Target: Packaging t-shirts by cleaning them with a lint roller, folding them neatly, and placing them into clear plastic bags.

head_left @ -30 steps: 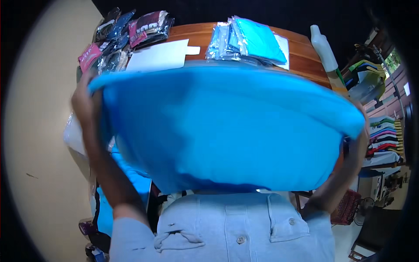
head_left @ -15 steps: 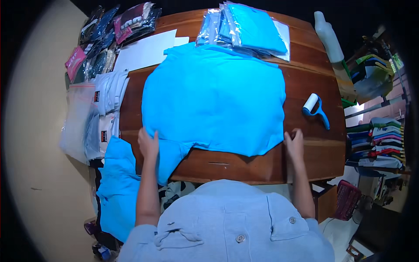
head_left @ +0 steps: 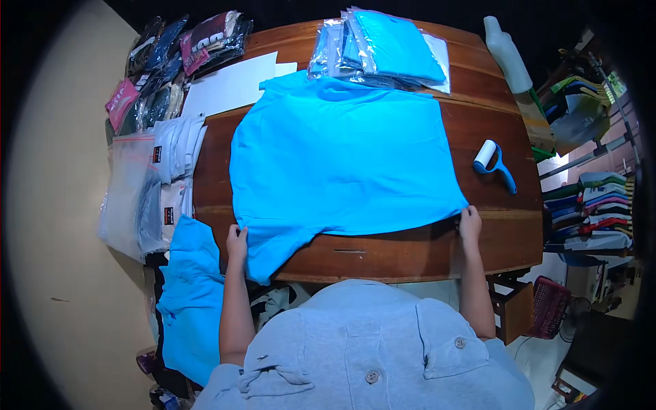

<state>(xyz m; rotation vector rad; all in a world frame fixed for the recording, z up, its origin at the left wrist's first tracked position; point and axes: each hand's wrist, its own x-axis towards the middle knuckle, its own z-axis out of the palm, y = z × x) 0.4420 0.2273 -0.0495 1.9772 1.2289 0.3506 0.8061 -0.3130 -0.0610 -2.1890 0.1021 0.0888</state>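
Observation:
A bright blue shirt point(head_left: 348, 157) lies spread on the wooden table, its near edge stretched between my two hands. My left hand point(head_left: 236, 240) pinches it at the near left, beside a sleeve that hangs toward the table's front edge. At the near right corner, my right hand point(head_left: 469, 224) grips the hem between thumb and fingers. To the right of the shirt rests a lint roller point(head_left: 496, 166) with a white roll and a blue handle. More blue garments point(head_left: 191, 301) are heaped off the table's left edge, next to my left forearm.
Bagged blue shirts point(head_left: 396, 46) are stacked at the back of the table point(head_left: 502, 239). White sheets point(head_left: 232, 82), white bagged garments point(head_left: 176, 147), clear plastic bags point(head_left: 130, 184) and dark packed clothes point(head_left: 157, 55) line the left side. A clear plastic roll point(head_left: 507, 55) lies back right, with hanging clothes point(head_left: 591, 212) beyond.
My right hand has taken hold of the shirt's near right corner and drawn it outward to the right. The near edge is now straighter. My left hand has shifted slightly nearer and right.

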